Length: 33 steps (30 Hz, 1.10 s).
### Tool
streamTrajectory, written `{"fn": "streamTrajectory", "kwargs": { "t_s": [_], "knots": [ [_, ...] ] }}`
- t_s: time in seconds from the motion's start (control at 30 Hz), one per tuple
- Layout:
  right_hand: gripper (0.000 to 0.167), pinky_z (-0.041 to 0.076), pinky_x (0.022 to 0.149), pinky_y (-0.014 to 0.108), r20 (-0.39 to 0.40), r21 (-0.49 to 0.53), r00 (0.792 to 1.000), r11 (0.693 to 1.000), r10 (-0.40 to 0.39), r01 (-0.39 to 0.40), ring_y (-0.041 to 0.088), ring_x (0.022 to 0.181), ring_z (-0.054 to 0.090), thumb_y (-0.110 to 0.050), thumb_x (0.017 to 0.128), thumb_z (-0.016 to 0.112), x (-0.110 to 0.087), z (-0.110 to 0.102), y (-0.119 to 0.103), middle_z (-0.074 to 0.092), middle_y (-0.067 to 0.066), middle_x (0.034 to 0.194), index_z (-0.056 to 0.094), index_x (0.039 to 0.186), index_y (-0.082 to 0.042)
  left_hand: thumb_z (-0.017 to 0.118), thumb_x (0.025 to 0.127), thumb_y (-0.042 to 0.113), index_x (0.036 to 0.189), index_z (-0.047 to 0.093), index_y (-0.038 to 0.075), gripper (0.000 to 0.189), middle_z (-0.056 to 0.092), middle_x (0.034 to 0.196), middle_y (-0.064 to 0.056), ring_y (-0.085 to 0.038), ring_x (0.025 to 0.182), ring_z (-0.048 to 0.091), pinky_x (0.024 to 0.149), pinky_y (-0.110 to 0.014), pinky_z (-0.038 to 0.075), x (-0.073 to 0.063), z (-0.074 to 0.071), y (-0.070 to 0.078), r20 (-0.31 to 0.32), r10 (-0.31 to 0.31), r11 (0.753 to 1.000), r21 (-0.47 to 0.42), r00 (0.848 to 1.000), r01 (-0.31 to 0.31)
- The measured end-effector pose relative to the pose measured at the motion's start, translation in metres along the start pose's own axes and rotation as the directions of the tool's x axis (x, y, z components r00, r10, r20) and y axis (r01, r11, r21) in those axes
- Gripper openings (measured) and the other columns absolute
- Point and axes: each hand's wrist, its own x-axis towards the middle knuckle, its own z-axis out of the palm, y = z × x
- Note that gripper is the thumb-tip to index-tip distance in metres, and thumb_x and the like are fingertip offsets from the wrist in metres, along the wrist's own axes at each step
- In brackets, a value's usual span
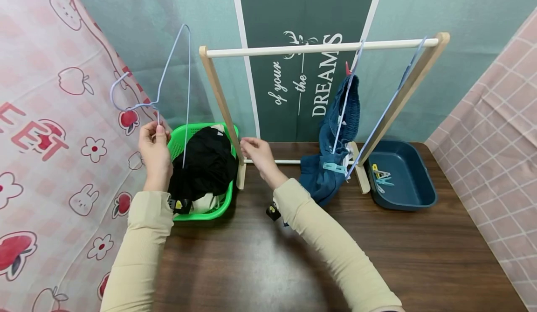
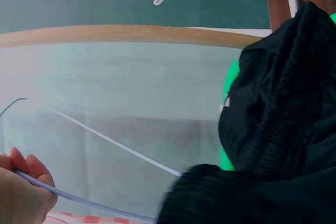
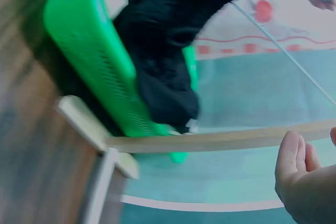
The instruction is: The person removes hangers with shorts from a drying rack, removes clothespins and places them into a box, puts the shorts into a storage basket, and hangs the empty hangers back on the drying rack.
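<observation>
My left hand (image 1: pixel 156 151) pinches a pale blue wire hanger (image 1: pixel 187 93) near the base of its hook. The hanger is turned on its side, hook to the left. Its lower end meets a black garment (image 1: pixel 205 158) with a gathered waistband (image 2: pixel 281 87); how they join is hidden. The garment lies bunched on and above a green basket (image 1: pixel 230 195). My right hand (image 1: pixel 262 157) is held near the rack's left wooden post (image 1: pixel 220 93), fingers loosely extended and holding nothing. The right wrist view shows its fingertips (image 3: pixel 290 148) apart from the garment.
A clothes rack with a white top bar (image 1: pixel 285 49) stands ahead. On its right, blue denim trousers (image 1: pixel 329 162) hang from a hanger, with a red clip (image 1: pixel 347 68) and a light blue clip (image 1: pixel 334 167). A dark blue tub (image 1: pixel 404 176) holds several clips (image 1: pixel 382 177).
</observation>
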Motion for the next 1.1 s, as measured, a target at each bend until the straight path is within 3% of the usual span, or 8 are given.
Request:
{"fn": "streamTrajectory", "kwargs": {
  "t_s": [0.17, 0.33, 0.57, 0.7, 0.77, 0.93, 1.0, 1.1],
  "knots": [
    [0.033, 0.049, 0.096, 0.034, -0.002, -0.069, 0.991, 0.988, -0.137, 0.136, 0.029, 0.11, 0.059, -0.016, 0.097, 0.053, -0.009, -0.007, -0.029, 0.059, 0.018, 0.126, 0.058, 0.126, 0.0, 0.044, 0.098, 0.003, 0.093, 0.051, 0.014, 0.014, 0.048, 0.088, -0.002, -0.01, 0.077, 0.05, 0.072, -0.015, 0.047, -0.005, 0.004, 0.009, -0.013, 0.056, 0.998, -0.034, 0.998, -0.057],
    [0.032, 0.048, 0.092, 0.034, -0.011, -0.125, 0.967, 0.96, -0.254, 0.25, 0.026, 0.11, 0.058, -0.015, 0.097, 0.053, -0.022, -0.015, -0.058, 0.06, 0.018, 0.124, 0.059, 0.125, 0.0, 0.046, 0.097, 0.006, 0.095, 0.051, 0.014, 0.009, 0.049, 0.088, -0.001, -0.01, 0.076, 0.05, 0.07, -0.016, 0.047, -0.013, 0.008, 0.02, -0.003, 0.093, 0.994, -0.057, 0.996, -0.093],
    [0.032, 0.049, 0.098, 0.035, 0.003, -0.085, 0.942, 0.939, -0.334, 0.333, 0.029, 0.116, 0.058, -0.008, 0.098, 0.051, -0.045, -0.03, -0.095, 0.06, 0.021, 0.125, 0.056, 0.127, 0.003, 0.047, 0.096, 0.004, 0.094, 0.052, 0.009, 0.007, 0.05, 0.086, -0.003, -0.011, 0.073, 0.052, 0.069, -0.017, 0.047, -0.025, 0.017, 0.033, -0.036, 0.153, 0.976, -0.153, 0.988, -0.157],
    [0.033, 0.049, 0.099, 0.034, 0.004, -0.087, 0.924, 0.92, -0.383, 0.381, 0.031, 0.117, 0.057, -0.004, 0.097, 0.05, -0.059, -0.045, -0.113, 0.059, 0.024, 0.124, 0.054, 0.128, 0.006, 0.047, 0.096, 0.003, 0.096, 0.052, 0.006, 0.006, 0.05, 0.084, -0.003, -0.011, 0.071, 0.053, 0.07, -0.02, 0.046, -0.032, 0.022, 0.041, -0.073, 0.221, 0.958, -0.172, 0.972, -0.231],
    [0.033, 0.049, 0.098, 0.032, -0.002, -0.084, 0.912, 0.909, -0.409, 0.408, 0.025, 0.113, 0.059, -0.003, 0.097, 0.05, -0.065, -0.053, -0.121, 0.058, 0.025, 0.125, 0.054, 0.128, 0.007, 0.048, 0.096, 0.004, 0.097, 0.052, 0.005, 0.004, 0.05, 0.086, -0.003, -0.013, 0.072, 0.051, 0.071, -0.022, 0.045, -0.036, 0.023, 0.045, -0.084, 0.239, 0.95, -0.188, 0.967, -0.251],
    [0.031, 0.05, 0.091, 0.022, -0.098, -0.018, 0.862, 0.867, -0.497, 0.498, 0.008, 0.097, 0.061, 0.001, 0.095, 0.051, -0.078, -0.079, -0.138, 0.065, 0.006, 0.106, 0.055, 0.124, 0.009, 0.049, 0.095, 0.004, 0.097, 0.051, 0.005, 0.002, 0.049, 0.088, -0.005, -0.015, 0.073, 0.049, 0.07, -0.022, 0.044, -0.046, 0.026, 0.056, -0.089, 0.245, 0.937, -0.235, 0.965, -0.259],
    [0.027, 0.05, 0.088, 0.02, -0.159, 0.038, 0.834, 0.841, -0.528, 0.539, 0.01, 0.096, 0.061, 0.002, 0.094, 0.051, -0.083, -0.089, -0.143, 0.064, -0.002, 0.098, 0.058, 0.12, 0.009, 0.049, 0.095, 0.003, 0.097, 0.051, 0.005, 0.003, 0.049, 0.085, -0.005, -0.015, 0.072, 0.049, 0.069, -0.022, 0.045, -0.051, 0.029, 0.06, -0.089, 0.239, 0.931, -0.26, 0.967, -0.254],
    [0.021, 0.051, 0.085, 0.02, -0.244, 0.124, 0.792, 0.792, -0.559, 0.598, 0.012, 0.094, 0.062, 0.004, 0.094, 0.051, -0.093, -0.103, -0.151, 0.066, -0.002, 0.095, 0.062, 0.112, 0.003, 0.049, 0.095, 0.002, 0.096, 0.051, 0.003, 0.003, 0.05, 0.083, -0.007, -0.015, 0.069, 0.05, 0.066, -0.022, 0.045, -0.058, 0.033, 0.066, -0.082, 0.239, 0.922, -0.294, 0.968, -0.252]
  ]
}}
